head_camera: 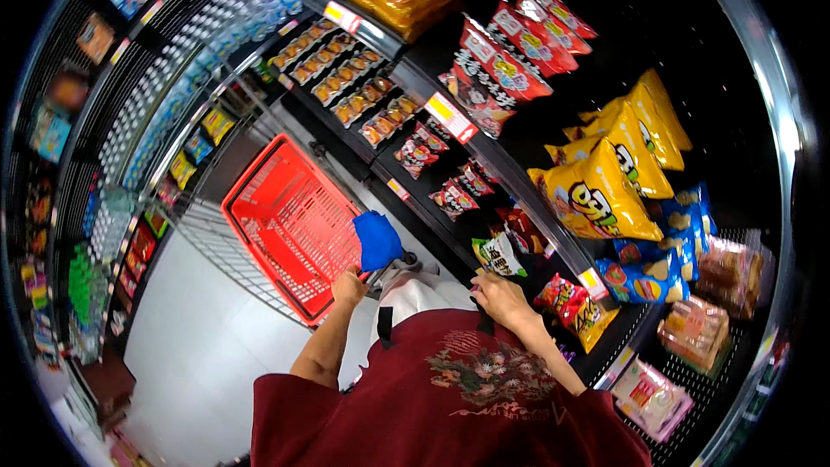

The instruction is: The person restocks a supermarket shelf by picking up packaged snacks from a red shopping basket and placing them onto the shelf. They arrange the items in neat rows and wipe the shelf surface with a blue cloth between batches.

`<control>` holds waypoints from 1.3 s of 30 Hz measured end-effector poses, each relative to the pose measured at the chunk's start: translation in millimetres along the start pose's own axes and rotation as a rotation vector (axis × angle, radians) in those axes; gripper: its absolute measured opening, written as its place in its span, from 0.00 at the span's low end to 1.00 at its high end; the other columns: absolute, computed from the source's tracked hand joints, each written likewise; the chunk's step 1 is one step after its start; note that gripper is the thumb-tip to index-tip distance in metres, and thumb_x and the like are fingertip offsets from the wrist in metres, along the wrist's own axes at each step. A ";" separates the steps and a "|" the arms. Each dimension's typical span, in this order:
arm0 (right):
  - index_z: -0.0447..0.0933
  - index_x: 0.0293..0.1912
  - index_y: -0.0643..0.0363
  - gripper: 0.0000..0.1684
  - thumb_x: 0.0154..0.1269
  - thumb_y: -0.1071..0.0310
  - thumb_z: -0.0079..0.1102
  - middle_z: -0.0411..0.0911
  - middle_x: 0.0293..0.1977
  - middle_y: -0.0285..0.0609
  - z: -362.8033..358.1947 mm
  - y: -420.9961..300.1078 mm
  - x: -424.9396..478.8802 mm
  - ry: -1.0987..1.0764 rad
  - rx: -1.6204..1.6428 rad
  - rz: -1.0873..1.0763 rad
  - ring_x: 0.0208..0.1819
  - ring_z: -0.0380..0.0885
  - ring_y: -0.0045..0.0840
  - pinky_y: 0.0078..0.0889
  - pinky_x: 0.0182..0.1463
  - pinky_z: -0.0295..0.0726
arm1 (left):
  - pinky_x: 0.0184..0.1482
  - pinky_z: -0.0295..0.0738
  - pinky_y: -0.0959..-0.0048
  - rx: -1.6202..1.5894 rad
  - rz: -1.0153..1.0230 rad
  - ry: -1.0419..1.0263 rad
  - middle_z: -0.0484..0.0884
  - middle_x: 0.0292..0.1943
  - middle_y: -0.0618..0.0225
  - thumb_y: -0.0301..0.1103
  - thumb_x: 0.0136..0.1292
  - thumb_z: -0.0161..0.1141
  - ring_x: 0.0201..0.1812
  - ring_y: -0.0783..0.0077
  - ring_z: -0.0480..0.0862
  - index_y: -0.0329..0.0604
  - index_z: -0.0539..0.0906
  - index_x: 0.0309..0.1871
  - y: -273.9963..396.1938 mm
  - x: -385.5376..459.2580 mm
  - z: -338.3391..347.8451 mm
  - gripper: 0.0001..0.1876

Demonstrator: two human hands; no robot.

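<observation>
My left hand (348, 287) is closed around the handle of a wire shopping cart (214, 250), at the near end of a red plastic basket (285, 220) that sits in the cart. The part of the basket's inside that shows holds nothing. A blue cloth-like cover (378, 241) lies over the near end, just beside this hand. My right hand (504, 298) is in front of my body at the right, its fingers curled, next to a black strap (485, 321). Beyond it lies a white and green snack bag (499, 254) on the lower shelf. Whether these fingers grip anything is hidden.
Dark shelves run along my right, with yellow snack bags (596, 188), red snack bags (499, 71) and packaged bread (694, 331). A metal shelf edge (480, 136) juts close to the cart. Bottled water (175, 84) lines the left shelving, across the pale floor (194, 311).
</observation>
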State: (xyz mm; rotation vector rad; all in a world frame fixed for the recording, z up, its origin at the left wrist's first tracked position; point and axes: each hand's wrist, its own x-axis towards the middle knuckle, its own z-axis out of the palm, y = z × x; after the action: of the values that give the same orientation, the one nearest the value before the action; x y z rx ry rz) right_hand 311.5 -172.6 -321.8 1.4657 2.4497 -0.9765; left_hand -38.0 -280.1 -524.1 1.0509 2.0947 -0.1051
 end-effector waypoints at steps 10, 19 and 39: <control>0.79 0.58 0.60 0.19 0.76 0.59 0.60 0.85 0.51 0.54 24.4 -46.4 -4.8 -0.099 0.005 0.116 0.52 0.86 0.53 0.54 0.54 0.86 | 0.56 0.82 0.48 -0.036 0.169 0.005 0.92 0.47 0.50 0.46 0.53 0.79 0.53 0.44 0.90 0.46 0.85 0.56 -26.0 -2.6 37.6 0.29; 0.80 0.55 0.64 0.18 0.75 0.62 0.58 0.85 0.53 0.56 37.4 -63.3 -17.6 -0.118 0.028 0.213 0.55 0.86 0.50 0.52 0.58 0.87 | 0.46 0.87 0.48 0.080 0.191 -0.021 0.92 0.42 0.47 0.47 0.52 0.77 0.45 0.44 0.93 0.43 0.84 0.58 -23.9 -3.0 48.8 0.31; 0.81 0.56 0.61 0.18 0.74 0.61 0.61 0.86 0.49 0.57 27.9 -4.1 -68.9 -0.004 0.050 0.119 0.49 0.87 0.53 0.55 0.51 0.87 | 0.56 0.85 0.51 0.060 0.102 -0.038 0.92 0.50 0.49 0.43 0.54 0.77 0.53 0.47 0.92 0.47 0.84 0.62 -24.5 -14.3 54.9 0.31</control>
State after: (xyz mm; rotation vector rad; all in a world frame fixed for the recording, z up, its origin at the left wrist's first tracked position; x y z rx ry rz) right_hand 338.2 -241.6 -313.3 1.6029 2.3210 -1.0224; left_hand -17.1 -326.7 -558.9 1.1804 2.0114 -0.1376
